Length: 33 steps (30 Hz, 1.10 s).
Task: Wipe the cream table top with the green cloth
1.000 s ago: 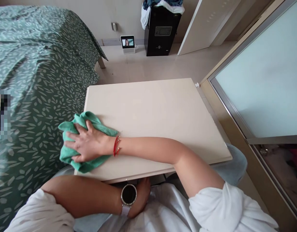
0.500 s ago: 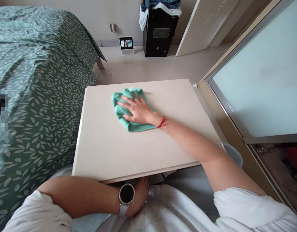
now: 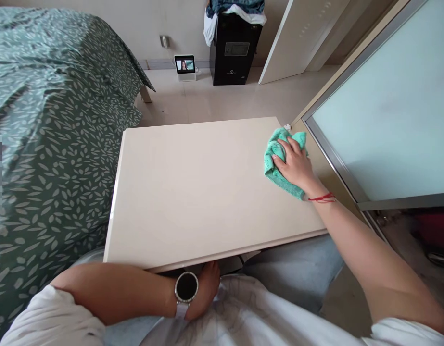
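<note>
1. The green cloth [image 3: 284,179] lies bunched at the right end of the pale table [image 3: 193,187], right of the middle of the frame, reaching the table's right edge.
2. The right hand [image 3: 296,163] rests on top of the cloth, fingers somewhat spread and the thumb apart from them. A red string bracelet [image 3: 322,197] circles that wrist.
3. The left hand [image 3: 206,293] is at the lower middle of the frame, beside the table's near edge. Whether its fingers are open or closed, I cannot tell. A round watch [image 3: 186,287] with a dark face is on its wrist.
4. A bed [image 3: 70,115] with a green leaf-patterned cover fills the left of the frame.
5. At the top, a small screen [image 3: 185,65] stands on the floor, left of a black cabinet [image 3: 232,60] with clothes [image 3: 239,8] on top.
6. A frosted sliding panel [image 3: 391,115] takes up the upper right.
</note>
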Tool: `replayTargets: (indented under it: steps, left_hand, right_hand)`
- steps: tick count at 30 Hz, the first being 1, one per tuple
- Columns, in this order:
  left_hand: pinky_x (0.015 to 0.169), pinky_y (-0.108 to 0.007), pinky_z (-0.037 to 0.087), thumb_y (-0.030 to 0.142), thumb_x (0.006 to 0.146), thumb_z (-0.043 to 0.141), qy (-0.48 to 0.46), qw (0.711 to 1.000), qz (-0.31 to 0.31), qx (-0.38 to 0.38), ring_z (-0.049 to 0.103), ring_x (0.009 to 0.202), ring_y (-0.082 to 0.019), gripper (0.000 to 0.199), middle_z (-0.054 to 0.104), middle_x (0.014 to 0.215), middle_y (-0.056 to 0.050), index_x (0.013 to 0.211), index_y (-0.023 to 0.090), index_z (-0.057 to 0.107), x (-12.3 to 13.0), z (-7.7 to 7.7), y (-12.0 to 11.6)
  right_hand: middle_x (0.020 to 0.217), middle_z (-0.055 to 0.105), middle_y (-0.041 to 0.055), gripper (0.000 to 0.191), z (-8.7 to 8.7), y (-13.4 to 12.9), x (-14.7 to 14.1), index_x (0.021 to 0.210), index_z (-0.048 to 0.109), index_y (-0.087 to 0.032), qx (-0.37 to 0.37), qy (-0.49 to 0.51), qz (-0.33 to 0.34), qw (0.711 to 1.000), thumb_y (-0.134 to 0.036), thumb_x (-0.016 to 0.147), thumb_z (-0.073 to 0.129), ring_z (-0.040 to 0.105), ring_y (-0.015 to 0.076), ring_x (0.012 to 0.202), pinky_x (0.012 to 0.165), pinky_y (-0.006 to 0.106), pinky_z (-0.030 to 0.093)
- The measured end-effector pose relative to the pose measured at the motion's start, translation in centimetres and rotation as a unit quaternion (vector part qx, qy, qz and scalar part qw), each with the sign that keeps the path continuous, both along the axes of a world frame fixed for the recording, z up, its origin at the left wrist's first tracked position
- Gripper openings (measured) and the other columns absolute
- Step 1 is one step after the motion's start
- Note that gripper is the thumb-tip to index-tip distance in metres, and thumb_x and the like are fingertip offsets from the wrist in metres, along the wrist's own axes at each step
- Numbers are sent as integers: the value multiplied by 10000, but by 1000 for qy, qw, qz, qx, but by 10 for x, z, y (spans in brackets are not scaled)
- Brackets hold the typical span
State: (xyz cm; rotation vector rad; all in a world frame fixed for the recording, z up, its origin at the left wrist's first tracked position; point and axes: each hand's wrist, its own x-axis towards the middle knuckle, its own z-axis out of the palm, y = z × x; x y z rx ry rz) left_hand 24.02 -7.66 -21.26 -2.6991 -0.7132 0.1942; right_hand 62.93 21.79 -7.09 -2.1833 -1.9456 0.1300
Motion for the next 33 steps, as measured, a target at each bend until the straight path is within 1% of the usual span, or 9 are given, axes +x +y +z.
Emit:
replayTargets:
  steps: [4,7,13,17,23,26,29,31,33]
  left_hand:
    - [1220,-335,706,228,993,850,-30,1000,0,8,930,1163,-265,199,979,1133,-119,1090,215,1023,-1,-2,-6]
    - [1232,-301,694,182,963,826,-43,999,1,5,933,1121,-241,185,964,1025,-89,979,217,1007,0,-2,-8]
    - [1192,-281,704,88,971,699,-18,1000,15,8,933,1132,-210,364,984,1090,-61,1048,240,1020,3,-4,-7]
    - [1231,-335,703,131,992,708,6,1000,12,-1,930,1187,-246,358,987,1144,-84,1108,239,1029,3,-8,-12]
    - [1222,-338,716,133,977,745,19,1000,8,4,926,1214,-258,357,985,1208,-115,1192,198,1024,3,-9,-12]
    - [1230,-369,740,175,923,793,56,998,-10,5,938,1239,-300,374,982,1244,-143,1213,202,1027,6,-6,-11]
    - [1175,-425,782,211,942,789,139,989,-49,12,952,1232,-345,417,976,1294,-165,1288,229,1022,10,4,-7]
    - [1132,-420,793,200,1064,665,212,973,-84,31,955,1227,-309,459,975,1336,-130,1365,269,1003,11,10,-6]
    - [1146,-411,783,172,1120,591,219,973,-71,33,951,1231,-272,492,976,1349,-99,1374,293,995,11,11,-6]
  right_hand:
    - [1997,502,338,793,-7,-33,-11,1880,625,-182,11,-18,-50,999,-557,1193,491,634,672,1640,1188,927,628]
    - [1987,512,356,771,-6,-45,-43,1867,648,-160,24,-31,-31,999,-545,1212,519,612,693,1659,1234,980,563]
    - [2041,488,293,763,12,-37,-152,1918,641,-157,-10,-27,95,995,-460,1219,624,526,674,1776,1382,963,471]
    - [2092,417,261,795,28,-36,-235,1961,591,-155,-42,9,223,974,-457,1229,658,437,666,1854,1443,970,410]
    - [2101,399,260,808,34,-51,-346,1966,553,-126,-23,23,417,908,-454,1233,646,387,633,1896,1470,920,394]
    - [2101,440,171,781,35,-54,-380,1939,601,-204,2,-11,504,863,-546,1237,631,437,590,1883,1467,840,434]
    - [2093,481,19,737,42,-55,-391,1927,623,-320,18,-64,596,800,-656,1278,524,456,482,1895,1497,711,450]
    - [2091,482,-8,726,48,-56,-388,1944,609,-338,22,-91,640,763,-656,1301,499,463,431,1901,1517,647,449]
    - [2096,466,-4,697,52,-57,-379,1953,606,-360,23,-103,659,744,-606,1304,542,468,419,1905,1521,640,455]
